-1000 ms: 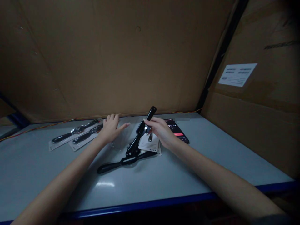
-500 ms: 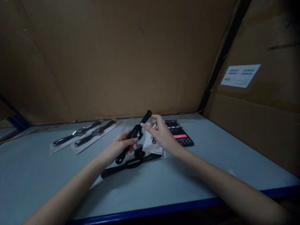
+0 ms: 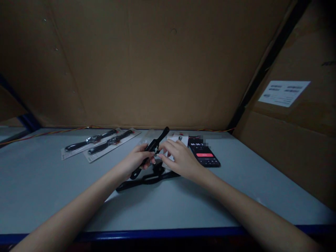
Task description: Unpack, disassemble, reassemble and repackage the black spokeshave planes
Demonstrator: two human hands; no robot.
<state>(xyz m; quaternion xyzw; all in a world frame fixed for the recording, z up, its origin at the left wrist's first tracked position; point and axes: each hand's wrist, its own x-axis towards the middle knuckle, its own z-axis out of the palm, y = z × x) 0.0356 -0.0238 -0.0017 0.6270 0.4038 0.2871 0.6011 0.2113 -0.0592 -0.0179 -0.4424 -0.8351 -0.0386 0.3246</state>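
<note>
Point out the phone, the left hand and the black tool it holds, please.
phone (image 3: 203, 154), head view, on its lit screen
left hand (image 3: 136, 159), head view, on the back of the hand
black tool (image 3: 160, 137), head view, on its upper handle

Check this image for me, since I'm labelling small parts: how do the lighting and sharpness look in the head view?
In the head view, the light is dim and the corners darken; the black two-handled tool in the left hand reads almost as a silhouette; the phone screen glows brightly, with a pixelated patch beside it; the right hand casts a soft shadow on the grey table.
</note>
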